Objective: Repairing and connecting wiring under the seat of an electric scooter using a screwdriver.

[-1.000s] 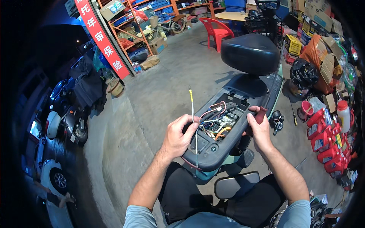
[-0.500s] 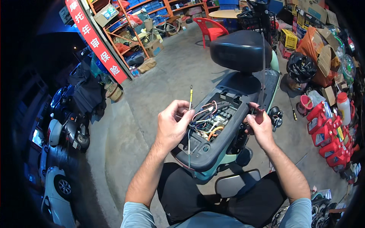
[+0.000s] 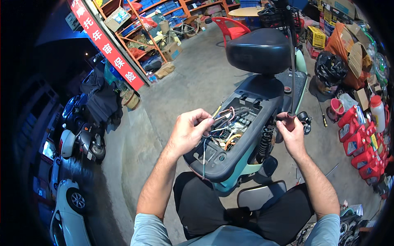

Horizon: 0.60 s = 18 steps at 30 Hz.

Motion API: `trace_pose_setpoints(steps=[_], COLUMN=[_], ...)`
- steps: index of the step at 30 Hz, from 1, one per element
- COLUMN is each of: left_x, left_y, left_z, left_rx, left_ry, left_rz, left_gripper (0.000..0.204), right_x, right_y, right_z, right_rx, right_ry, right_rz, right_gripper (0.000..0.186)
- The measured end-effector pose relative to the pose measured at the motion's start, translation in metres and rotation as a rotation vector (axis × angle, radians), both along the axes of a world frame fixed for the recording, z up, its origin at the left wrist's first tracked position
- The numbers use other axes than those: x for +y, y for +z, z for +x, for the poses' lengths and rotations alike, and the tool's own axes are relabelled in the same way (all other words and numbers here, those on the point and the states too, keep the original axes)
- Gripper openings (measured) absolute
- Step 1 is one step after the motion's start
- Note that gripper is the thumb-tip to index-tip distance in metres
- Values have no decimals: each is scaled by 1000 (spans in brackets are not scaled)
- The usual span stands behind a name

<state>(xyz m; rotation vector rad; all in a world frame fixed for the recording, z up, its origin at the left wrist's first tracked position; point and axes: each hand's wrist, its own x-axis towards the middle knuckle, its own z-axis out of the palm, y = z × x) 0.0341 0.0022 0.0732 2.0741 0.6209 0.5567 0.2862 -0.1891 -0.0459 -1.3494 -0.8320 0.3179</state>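
My left hand (image 3: 186, 131) is closed on a pale wire (image 3: 216, 110) with a yellow end, held above the left side of an open compartment (image 3: 242, 129) packed with coloured wires and connectors. The compartment sits in the dark rear deck of a mint-green scooter (image 3: 252, 168), below its raised black seat (image 3: 256, 49). My right hand (image 3: 293, 137) grips the dark red handle (image 3: 290, 119) of a long-shafted tool, upright at the deck's right side, beside a coiled shock spring (image 3: 266, 143). The tool's tip is not distinguishable.
A black pad (image 3: 260, 196) lies between my legs. Red jugs (image 3: 353, 143), a black bag (image 3: 330, 69) and boxes crowd the right. A red chair (image 3: 234, 28) and orange shelving (image 3: 135, 41) stand behind. Motorbikes (image 3: 84, 141) and a car (image 3: 69, 209) are outside at left.
The yellow wire end has dipped from upright to slanting rightward over the compartment, with my left hand higher than a second ago. My right hand and tool have shifted slightly right.
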Motion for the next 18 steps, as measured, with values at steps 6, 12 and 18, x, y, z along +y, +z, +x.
trace_pose_setpoints(steps=[6,12,18], left_x=[-7,-16,-20], left_y=[6,15,17], left_z=[6,19,33], left_rx=[102,-10,-145], left_ry=[1,7,45], left_rz=[93,439,486], left_gripper=[14,18,19], right_x=[-4,-13,-6], right_y=[5,21,15], right_z=[0,-4,-2], right_rx=[34,44,-9], right_ry=[0,60,29], right_rz=[22,2,26], right_gripper=[15,14,13])
